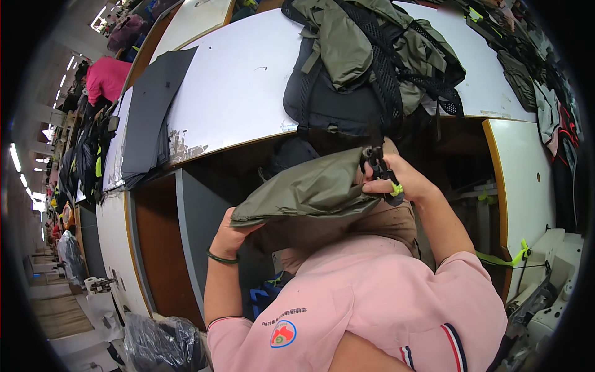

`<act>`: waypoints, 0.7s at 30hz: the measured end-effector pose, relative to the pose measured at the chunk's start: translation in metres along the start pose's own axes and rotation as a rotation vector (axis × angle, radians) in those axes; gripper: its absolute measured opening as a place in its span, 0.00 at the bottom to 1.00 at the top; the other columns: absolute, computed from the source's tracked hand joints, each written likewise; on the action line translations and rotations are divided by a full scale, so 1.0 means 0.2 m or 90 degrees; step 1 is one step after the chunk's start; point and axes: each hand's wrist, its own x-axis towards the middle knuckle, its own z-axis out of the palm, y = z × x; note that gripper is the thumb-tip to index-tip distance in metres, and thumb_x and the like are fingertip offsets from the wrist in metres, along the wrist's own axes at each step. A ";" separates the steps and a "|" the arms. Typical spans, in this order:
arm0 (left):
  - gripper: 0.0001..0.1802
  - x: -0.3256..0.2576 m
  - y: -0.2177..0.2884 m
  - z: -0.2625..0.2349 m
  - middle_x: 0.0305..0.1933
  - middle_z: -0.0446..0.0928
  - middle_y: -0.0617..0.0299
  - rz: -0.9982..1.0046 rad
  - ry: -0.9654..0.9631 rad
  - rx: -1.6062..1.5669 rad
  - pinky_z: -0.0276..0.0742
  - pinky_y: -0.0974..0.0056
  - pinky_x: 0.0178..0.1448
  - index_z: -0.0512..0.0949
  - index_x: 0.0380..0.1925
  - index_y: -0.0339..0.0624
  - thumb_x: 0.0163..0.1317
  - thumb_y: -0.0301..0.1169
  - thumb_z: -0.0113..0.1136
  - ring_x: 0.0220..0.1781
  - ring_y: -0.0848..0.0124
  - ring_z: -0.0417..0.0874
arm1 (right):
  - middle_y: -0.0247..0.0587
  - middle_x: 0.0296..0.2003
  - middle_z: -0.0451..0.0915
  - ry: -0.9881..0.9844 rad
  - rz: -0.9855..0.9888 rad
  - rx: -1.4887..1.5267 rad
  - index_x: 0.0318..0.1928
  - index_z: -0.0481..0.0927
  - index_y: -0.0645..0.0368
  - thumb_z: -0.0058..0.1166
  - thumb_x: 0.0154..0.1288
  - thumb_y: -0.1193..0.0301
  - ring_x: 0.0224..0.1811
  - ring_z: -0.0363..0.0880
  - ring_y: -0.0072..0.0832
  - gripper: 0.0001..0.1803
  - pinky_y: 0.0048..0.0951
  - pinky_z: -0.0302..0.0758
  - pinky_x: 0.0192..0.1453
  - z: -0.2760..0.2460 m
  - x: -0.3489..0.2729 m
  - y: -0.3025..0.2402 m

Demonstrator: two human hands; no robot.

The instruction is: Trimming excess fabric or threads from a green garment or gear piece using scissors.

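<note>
Over my lap, an olive-green fabric pouch (pixel 310 186) is stretched between my two hands, its surface creased. My left hand (pixel 232 233) is closed round its lower left corner, with a dark band on the wrist. At the pouch's right end, my right hand (pixel 396 177) has its fingers closed round a small black piece (pixel 377 162) with a neon-yellow tie on it. I cannot make out whether this is a tool or a fitting. Some of its fingers may touch the fabric too. An olive and black backpack (pixel 359 62) lies on the table beyond my hands.
The white table (pixel 242 74) carries a stack of dark grey sheets (pixel 158 105) at its left. Open compartments (pixel 158 242) lie below. A white board (pixel 524 192) stands at right beside a machine (pixel 551 279). Plastic-wrapped goods (pixel 164 341) are at lower left; a person in pink (pixel 106 79) is farther off.
</note>
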 end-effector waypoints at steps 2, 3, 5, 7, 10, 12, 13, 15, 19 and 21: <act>0.17 -0.01 -0.03 -0.03 0.46 0.85 0.59 -0.003 0.027 0.008 0.75 0.67 0.56 0.83 0.47 0.32 0.55 0.15 0.66 0.49 0.72 0.82 | 0.34 0.33 0.80 0.074 -0.061 0.011 0.32 0.74 0.56 0.71 0.51 0.74 0.38 0.78 0.22 0.15 0.25 0.73 0.45 0.01 -0.03 -0.04; 0.18 -0.01 -0.03 -0.04 0.46 0.84 0.60 -0.025 0.048 0.053 0.75 0.68 0.56 0.82 0.48 0.32 0.55 0.17 0.67 0.48 0.72 0.81 | 0.34 0.31 0.79 0.080 -0.033 0.057 0.32 0.74 0.56 0.70 0.50 0.75 0.36 0.77 0.20 0.14 0.22 0.72 0.43 0.00 -0.03 -0.07; 0.18 -0.02 -0.04 -0.06 0.47 0.83 0.61 -0.049 0.070 0.097 0.74 0.68 0.55 0.81 0.48 0.33 0.55 0.19 0.68 0.47 0.73 0.80 | 0.34 0.30 0.78 0.106 -0.031 0.055 0.32 0.74 0.57 0.69 0.50 0.75 0.35 0.76 0.20 0.14 0.21 0.71 0.42 0.02 -0.05 -0.10; 0.18 -0.03 -0.06 -0.09 0.43 0.80 0.63 -0.043 0.114 0.326 0.75 0.67 0.51 0.80 0.46 0.35 0.54 0.23 0.69 0.42 0.73 0.78 | 0.34 0.31 0.78 0.092 -0.026 0.055 0.32 0.74 0.57 0.69 0.50 0.75 0.35 0.76 0.20 0.14 0.21 0.71 0.42 0.03 -0.04 -0.11; 0.13 0.04 0.09 0.04 0.35 0.75 0.58 0.174 0.311 0.541 0.74 0.63 0.46 0.80 0.39 0.38 0.53 0.25 0.70 0.39 0.64 0.77 | 0.34 0.31 0.78 0.083 -0.009 0.074 0.33 0.74 0.57 0.70 0.50 0.75 0.35 0.75 0.20 0.15 0.22 0.71 0.42 0.03 -0.03 -0.08; 0.12 0.08 0.19 0.18 0.35 0.75 0.58 0.302 0.284 0.594 0.74 0.61 0.46 0.80 0.38 0.39 0.53 0.24 0.69 0.39 0.62 0.77 | 0.34 0.31 0.78 0.078 0.000 0.092 0.33 0.74 0.57 0.70 0.50 0.75 0.35 0.75 0.20 0.15 0.21 0.71 0.42 0.04 -0.02 -0.08; 0.11 0.12 0.23 0.26 0.35 0.75 0.58 0.435 0.251 0.645 0.74 0.60 0.46 0.81 0.37 0.40 0.53 0.24 0.68 0.39 0.60 0.77 | 0.34 0.31 0.78 0.083 0.001 0.091 0.34 0.74 0.57 0.70 0.49 0.75 0.35 0.75 0.20 0.16 0.21 0.71 0.42 0.04 -0.01 -0.08; 0.12 0.18 0.30 0.39 0.37 0.75 0.58 0.520 0.140 0.703 0.73 0.59 0.44 0.82 0.34 0.41 0.48 0.22 0.70 0.40 0.58 0.76 | 0.33 0.31 0.78 0.080 0.001 0.087 0.34 0.74 0.57 0.70 0.49 0.75 0.35 0.75 0.20 0.16 0.21 0.71 0.43 0.07 0.00 -0.09; 0.11 0.33 0.22 0.50 0.37 0.75 0.59 0.527 0.010 0.679 0.71 0.57 0.46 0.81 0.33 0.42 0.48 0.24 0.70 0.41 0.57 0.75 | 0.27 0.29 0.75 0.062 -0.054 0.078 0.33 0.75 0.57 0.70 0.55 0.74 0.31 0.71 0.15 0.12 0.18 0.66 0.36 0.07 -0.01 -0.09; 0.10 0.38 0.15 0.49 0.37 0.75 0.59 0.520 -0.025 0.673 0.71 0.56 0.47 0.81 0.32 0.42 0.49 0.24 0.70 0.41 0.57 0.75 | 0.27 0.29 0.75 0.058 -0.032 0.093 0.33 0.76 0.57 0.70 0.55 0.74 0.31 0.71 0.15 0.12 0.18 0.66 0.35 0.06 -0.01 -0.08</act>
